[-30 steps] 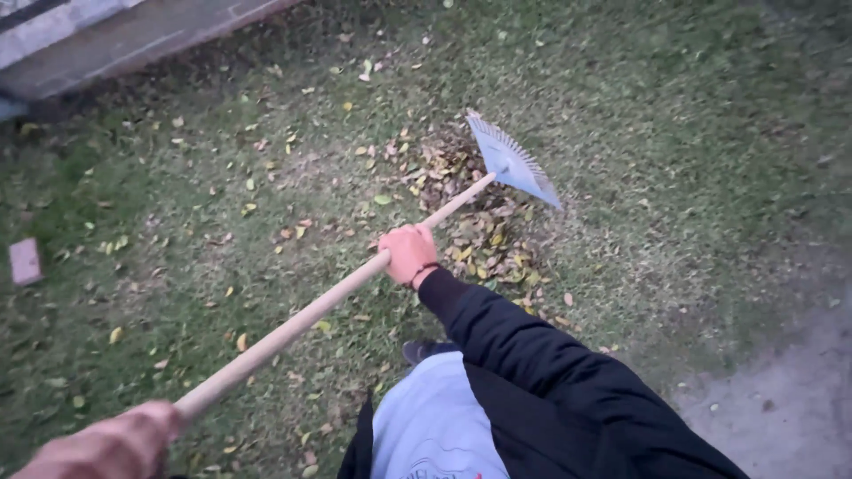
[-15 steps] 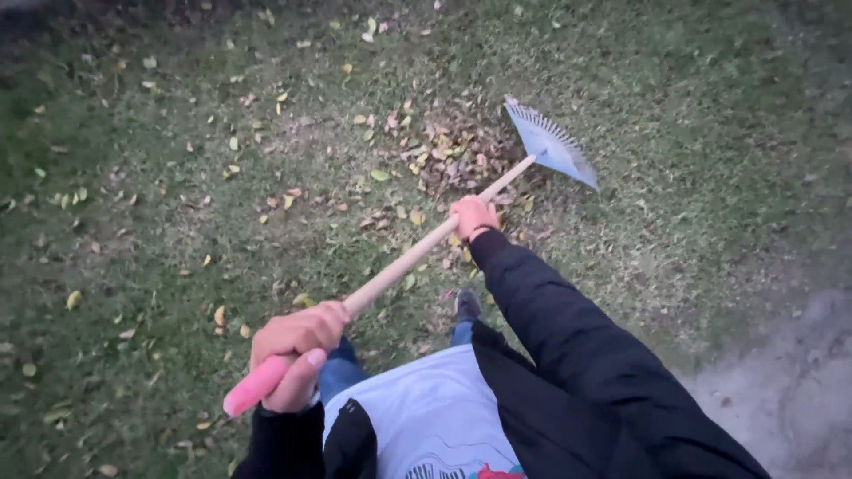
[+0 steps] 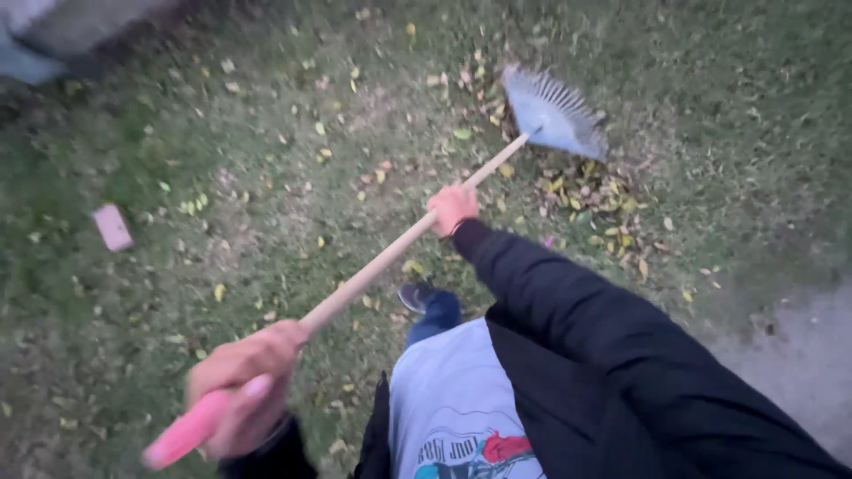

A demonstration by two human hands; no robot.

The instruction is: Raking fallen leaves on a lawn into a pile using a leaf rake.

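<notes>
I hold a rake with a long wooden handle and a pink grip at its near end. My left hand is closed around the handle just above the pink grip, near the bottom left. My right hand grips the handle farther along, with a black sleeve behind it. The grey fan-shaped rake head rests on the grass beside a small heap of yellow and brown leaves.
Scattered leaves lie over the grass. A small pink brick-like block lies at the left. A grey slab or kerb runs along the top left corner. A bare grey path borders the lawn at the right. My shoe stands below the handle.
The rake head has moved up and to the left of the leaf heap. My left hand has dropped lower on the frame, and the view has swung to show the pink block again.
</notes>
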